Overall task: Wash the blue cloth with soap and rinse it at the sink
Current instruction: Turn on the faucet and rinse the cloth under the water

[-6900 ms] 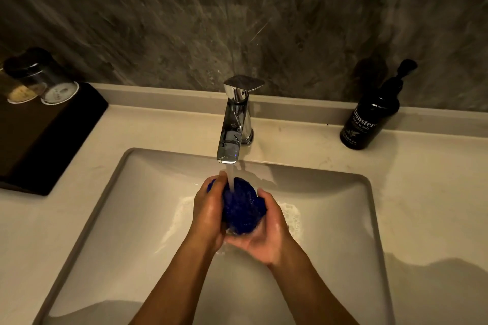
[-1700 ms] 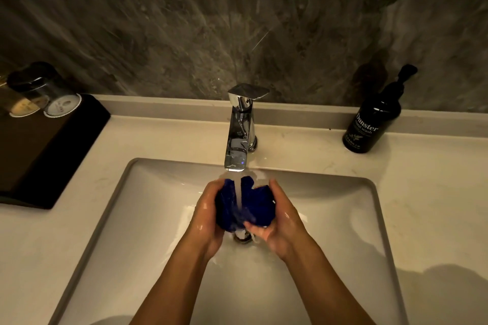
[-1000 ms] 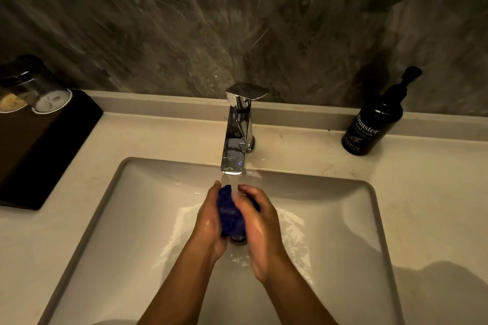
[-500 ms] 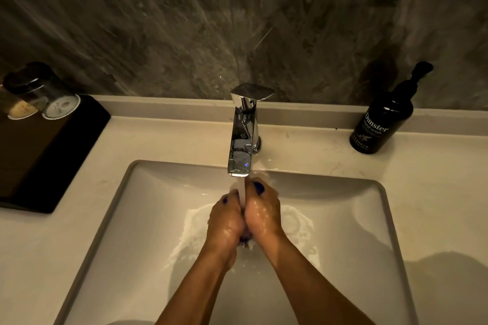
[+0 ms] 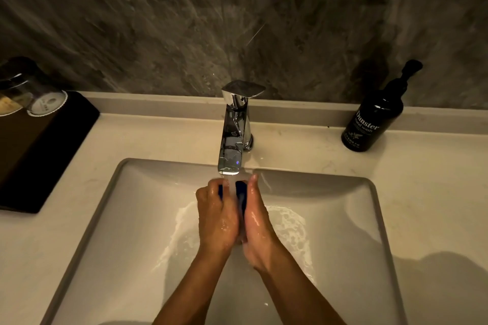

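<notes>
Head view — one item per line, as seen.

Sink (image 5: pixel 111 219): rectangular undermount basin, smooth pale glaze, rounded inner corners, grey rim; wet, with a foamy splash ring around the hands; open basin floor to left and right of the forearms.

Faucet (image 5: pixel 233 140): polished chrome, squared column with flat angular lever on top, spout overhanging the back edge of the basin; water stream (image 5: pixel 231 190) falling straight from the spout onto the hands.

Blue cloth (image 5: pixel 240 191): deep blue, wet, bunched and squeezed narrow, directly below the spout and over the middle of the basin; only two small patches visible either side of the stream, the rest hidden between the palms.

Left hand (image 5: pixel 216 216): wet and glistening, fingers curled and closed over the cloth's left side.

Right hand (image 5: pixel 256 219): wet, fingers held together and extended forward, palm pressed to the cloth's right side; heels of both hands touching.

Countertop (image 5: pixel 422 192): pale stone, matte, low raised ledge along the back.

Soap bottle (image 5: pixel 375 116): dark glossy cylinder with pump head, white lettering, on the counter at right — well apart from the basin edge.

Black tray (image 5: pixel 39 145): flat, dark, at left, bearing two upturned glasses (image 5: pixel 31 95).

Backsplash (image 5: pixel 184 21): grey veined stone.
</notes>
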